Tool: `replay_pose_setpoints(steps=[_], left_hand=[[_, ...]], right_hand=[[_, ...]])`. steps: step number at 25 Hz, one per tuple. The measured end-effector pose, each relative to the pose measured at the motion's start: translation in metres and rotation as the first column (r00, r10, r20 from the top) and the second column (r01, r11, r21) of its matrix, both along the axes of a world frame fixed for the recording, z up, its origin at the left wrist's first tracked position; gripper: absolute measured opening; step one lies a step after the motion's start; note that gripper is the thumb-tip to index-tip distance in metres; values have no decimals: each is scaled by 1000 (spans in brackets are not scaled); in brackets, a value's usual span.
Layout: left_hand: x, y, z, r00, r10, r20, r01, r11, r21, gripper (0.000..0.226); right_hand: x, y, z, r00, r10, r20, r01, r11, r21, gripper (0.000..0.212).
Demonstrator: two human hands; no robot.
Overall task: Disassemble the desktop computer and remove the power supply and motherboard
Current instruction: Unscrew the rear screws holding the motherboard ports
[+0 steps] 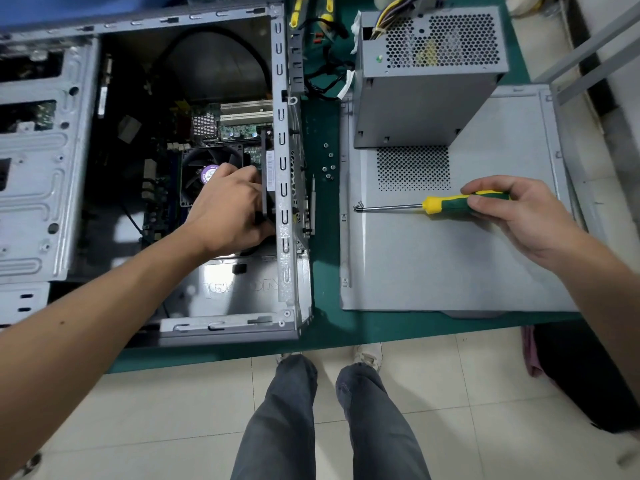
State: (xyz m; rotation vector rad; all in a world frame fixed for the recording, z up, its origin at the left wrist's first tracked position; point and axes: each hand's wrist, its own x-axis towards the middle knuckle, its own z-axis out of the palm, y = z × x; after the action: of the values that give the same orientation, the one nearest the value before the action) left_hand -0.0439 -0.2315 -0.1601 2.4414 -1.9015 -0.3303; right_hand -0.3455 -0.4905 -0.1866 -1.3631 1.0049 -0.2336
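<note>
The open computer case (145, 161) lies on the green table (325, 258), motherboard (239, 128) still inside. The power supply (426, 74) is already out, standing on the removed side panel (450, 258). The left hand (228, 209) is clenched around a black fan (268, 181) at the case's rear wall. The right hand (512, 216) grasps a screwdriver (446, 204), a screw (358, 206) clinging to its tip. I'd guess the screw gets set down beside the loose screws (328, 166), then the fan lifted out.

**Power supply out, motherboard still in case**

The open grey steel computer case (166, 168) lay on its side, its green motherboard (207, 133) with black fan inside. The boxy grey perforated power supply (426, 81) stood upright on the detached grey side panel (450, 254).
</note>
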Motion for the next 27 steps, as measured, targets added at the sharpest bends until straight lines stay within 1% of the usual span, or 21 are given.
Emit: replay_pose_setpoints(steps=[5, 8, 12, 15, 17, 20, 21, 22, 23, 24, 25, 26, 27], left_hand=[[2, -1, 0, 1000, -2, 5, 2, 1000, 7, 27], [2, -1, 0, 1000, 2, 28, -3, 1000, 28, 34], [1, -1, 1, 999, 1, 34, -2, 1000, 25, 34], [2, -1, 2, 1000, -5, -3, 5, 1000, 14, 34], [2, 1, 7, 998, -40, -42, 41, 999, 24, 31], [3, 2, 30, 991, -130, -7, 131, 991, 22, 25], [6, 0, 41, 990, -137, 18, 137, 991, 5, 19], [10, -2, 52, 994, -103, 40, 104, 994, -35, 14], [14, -5, 64, 999, -25, 44, 30, 993, -116, 11], [16, -9, 76, 996, 87, 9, -82, 971, -225, 12], [14, -15, 88, 984, 170, -62, -181, 929, -324, 14], [7, -24, 96, 975, 181, -128, -216, 902, -373, 17], [-3, -34, 102, 980, 141, -139, -184, 909, -374, 21]], right_hand=[[-11, 0, -2, 999, 10, 41, -12, 998, 55, 28], [-15, 1, -2, 993, -44, 105, 30, 991, 133, 31], [-10, 3, -2, 990, -74, 119, 59, 990, 129, 25], [-5, 5, -3, 990, -76, 118, 60, 989, 133, 23], [-3, 7, -2, 987, -91, 130, 71, 986, 149, 22], [1, 8, 3, 981, -117, 154, 87, 978, 191, 21], [3, 7, 6, 979, -126, 160, 92, 974, 205, 22], [6, 7, 9, 977, -134, 167, 96, 971, 220, 24], [9, 6, 12, 975, -140, 175, 97, 968, 233, 27], [11, 6, 15, 972, -142, 185, 94, 965, 246, 29], [13, 5, 18, 970, -143, 198, 90, 962, 257, 29], [15, 5, 21, 967, -142, 210, 83, 960, 266, 27], [16, 4, 22, 964, -140, 224, 75, 958, 277, 23]])
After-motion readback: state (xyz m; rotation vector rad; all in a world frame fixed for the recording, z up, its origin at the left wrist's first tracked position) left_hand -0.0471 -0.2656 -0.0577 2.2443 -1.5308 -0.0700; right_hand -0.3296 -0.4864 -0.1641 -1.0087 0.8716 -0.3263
